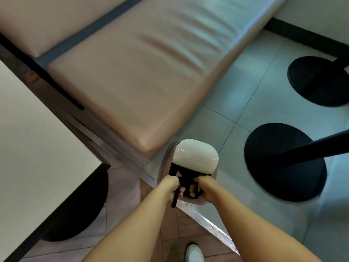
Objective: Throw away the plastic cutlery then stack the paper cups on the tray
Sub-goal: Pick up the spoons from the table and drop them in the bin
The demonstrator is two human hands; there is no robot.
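A small round bin [164, 163] stands on the floor at the bench's corner, its white lid [196, 157] tipped up over a black liner. Both my hands are over its opening. My left hand [172, 186] is closed around a black plastic cutlery piece [174, 200], whose handle sticks out below my fist. My right hand [203, 188] is curled around something dark with a yellow bit, just inside the rim; I cannot tell what it is. No paper cups or tray are in view.
A tan cushioned bench [132, 82] runs across the top. A white table [34, 148] with a dark edge fills the left. Two black round table bases [283, 163] [317, 80] sit on the tiled floor at right. My white shoe [194, 253] is at the bottom.
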